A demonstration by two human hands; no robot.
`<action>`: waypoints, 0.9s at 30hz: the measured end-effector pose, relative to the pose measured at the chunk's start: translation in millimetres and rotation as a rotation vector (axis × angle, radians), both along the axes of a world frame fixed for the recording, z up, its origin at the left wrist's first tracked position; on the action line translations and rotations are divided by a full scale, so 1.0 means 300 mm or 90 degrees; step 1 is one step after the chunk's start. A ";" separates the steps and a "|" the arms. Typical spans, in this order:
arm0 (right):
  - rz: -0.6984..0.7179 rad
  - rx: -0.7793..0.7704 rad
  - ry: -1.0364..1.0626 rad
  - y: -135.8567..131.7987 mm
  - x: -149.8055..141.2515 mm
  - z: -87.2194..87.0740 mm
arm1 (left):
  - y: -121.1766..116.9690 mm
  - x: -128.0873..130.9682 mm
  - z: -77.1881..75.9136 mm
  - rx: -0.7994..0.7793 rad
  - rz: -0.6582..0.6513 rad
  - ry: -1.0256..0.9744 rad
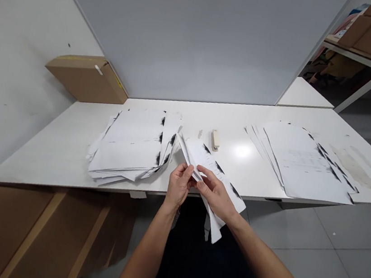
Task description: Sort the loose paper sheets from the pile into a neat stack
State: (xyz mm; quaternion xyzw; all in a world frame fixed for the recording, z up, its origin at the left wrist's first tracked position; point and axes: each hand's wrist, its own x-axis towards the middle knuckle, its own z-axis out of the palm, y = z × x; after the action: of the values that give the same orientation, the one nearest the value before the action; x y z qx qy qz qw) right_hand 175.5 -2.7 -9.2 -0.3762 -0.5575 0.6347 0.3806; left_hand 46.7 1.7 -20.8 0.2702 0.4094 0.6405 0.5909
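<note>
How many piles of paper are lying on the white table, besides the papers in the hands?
2: the left pile and the right pile, with a small stapler between them. Their sheets overlap.

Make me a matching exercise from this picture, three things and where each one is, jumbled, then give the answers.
1. Stapler
2. Bent sheets
3. Box with yellow edging

A. Far left corner of the table
B. On the tabletop between left stack and right stack
C. Held by left hand and right hand

Pairs: 1-B, 2-C, 3-A
</note>
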 end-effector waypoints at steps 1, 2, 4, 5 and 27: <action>-0.002 -0.015 0.014 0.002 0.001 -0.002 | -0.001 -0.001 0.000 -0.005 -0.001 0.002; -0.004 -0.027 0.026 0.004 0.001 -0.005 | -0.001 -0.001 0.000 -0.009 -0.003 0.005; -0.010 -0.051 0.051 0.008 -0.001 -0.008 | -0.003 -0.003 -0.001 -0.015 -0.006 0.012; -0.010 -0.062 0.066 0.009 -0.001 -0.008 | -0.003 -0.003 -0.002 -0.015 -0.007 0.014; -0.027 0.140 -0.293 0.110 0.103 0.052 | -0.037 -0.058 -0.049 -0.039 -0.008 0.098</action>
State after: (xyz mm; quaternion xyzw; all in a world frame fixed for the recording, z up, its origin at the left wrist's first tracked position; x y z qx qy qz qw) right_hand 206.4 30.4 6.4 -0.4787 -0.6870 0.4601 0.2954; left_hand 29.4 -9.3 -35.4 0.3030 0.4715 0.6010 0.5698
